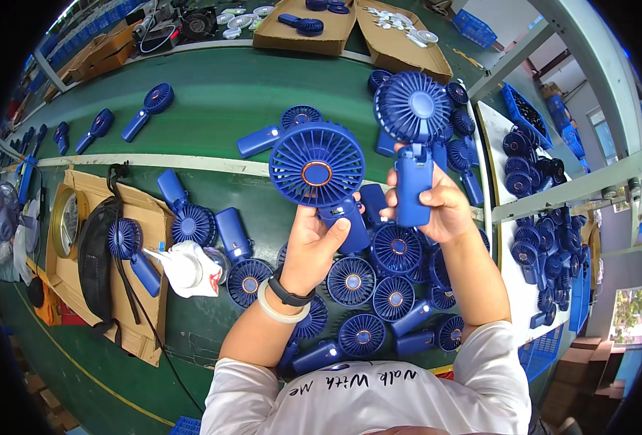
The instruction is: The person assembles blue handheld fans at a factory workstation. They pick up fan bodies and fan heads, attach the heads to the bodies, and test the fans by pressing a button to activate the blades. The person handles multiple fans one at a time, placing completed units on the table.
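Cardboard and loose fans nearby — both hands around one blue fan each.

A smooth green conveyor belt runs across the upper middle. At left, a flat brown cardboard tray holds a long black fabric pouch and, beside it, a round yellowish roll. Just right of the tray stands a white, crumpled-looking object with a red mark, its kind unclear. Beyond the belt, an open brown cardboard box contains small white plastic parts. A blue plastic crate sits farther right, past a thick pale-grey metal post's crossbars
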The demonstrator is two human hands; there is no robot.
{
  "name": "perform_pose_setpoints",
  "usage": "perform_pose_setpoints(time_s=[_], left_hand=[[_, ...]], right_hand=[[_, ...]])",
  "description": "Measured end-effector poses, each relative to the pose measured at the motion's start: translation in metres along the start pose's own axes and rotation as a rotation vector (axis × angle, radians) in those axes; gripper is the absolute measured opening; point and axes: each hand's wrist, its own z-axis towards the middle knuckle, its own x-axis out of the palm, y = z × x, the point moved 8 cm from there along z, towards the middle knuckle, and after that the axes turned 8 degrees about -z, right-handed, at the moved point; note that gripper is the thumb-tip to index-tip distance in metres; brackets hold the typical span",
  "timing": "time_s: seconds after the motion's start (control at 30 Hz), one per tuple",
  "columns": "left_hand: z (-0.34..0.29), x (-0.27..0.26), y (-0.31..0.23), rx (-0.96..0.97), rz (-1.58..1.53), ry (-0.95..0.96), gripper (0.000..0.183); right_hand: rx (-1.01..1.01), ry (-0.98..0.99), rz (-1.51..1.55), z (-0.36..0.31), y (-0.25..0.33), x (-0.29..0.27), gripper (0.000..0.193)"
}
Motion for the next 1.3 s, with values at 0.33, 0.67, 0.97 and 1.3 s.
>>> perform_pose_setpoints(time_s=[0.33,0.67,0.97,1.3], left_hand=[[-0.002,-0.004,0.002,-0.021,0.013,-0.045,0.043],[-0.006,0.008,0.012,-0.089,0.041,-0.03,0.056],[-0.012,0.0,0.022,-0.2,0.092,-0.007,0.045],[-0.009,0.011,0.0,-0.004,0.128,-0.083,0.041]], right_hand=[[-0.032,0.014,-0.052,-0.012,-0.01,0.001,0.06],[-0.119,-0.155,-0.227,-0.022,-0.011,-0.009,0.05],[-0.125,-0.273,-0.503,-0.021,-0.001,-0.006,0.049],[-0.19,-0.314,-0.5,-0.025,-0.003,-0.001,0.043]])
